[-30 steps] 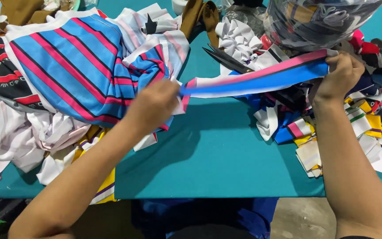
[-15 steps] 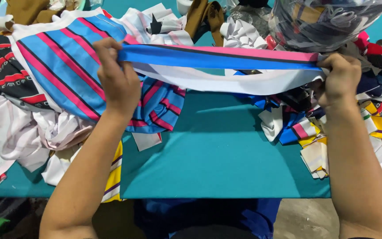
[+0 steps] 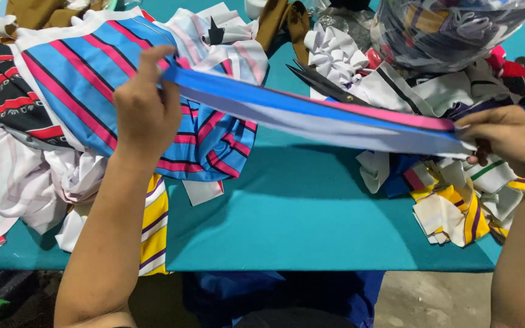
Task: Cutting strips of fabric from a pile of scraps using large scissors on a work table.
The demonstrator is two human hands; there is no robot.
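Observation:
A long strip of fabric (image 3: 311,115), blue and white with a pink edge, is stretched taut above the teal table (image 3: 311,218). My left hand (image 3: 147,112) grips its left end over a pile of blue cloth with pink and black stripes (image 3: 74,85). My right hand (image 3: 508,143) pinches the right end above a heap of small scraps (image 3: 457,206). Black scissors (image 3: 320,82) lie on the table behind the strip, partly hidden by it.
A clear plastic bag stuffed with cloth (image 3: 451,30) stands at the back right. White and black patterned fabrics (image 3: 13,176) are heaped at the left, with a yellow striped piece (image 3: 153,231) hanging over the front edge. Brown cloth (image 3: 281,21) lies at the back.
My left hand has slid left along the strip, pulling it out long and taut. My right hand has shifted right and slightly lower with the other end.

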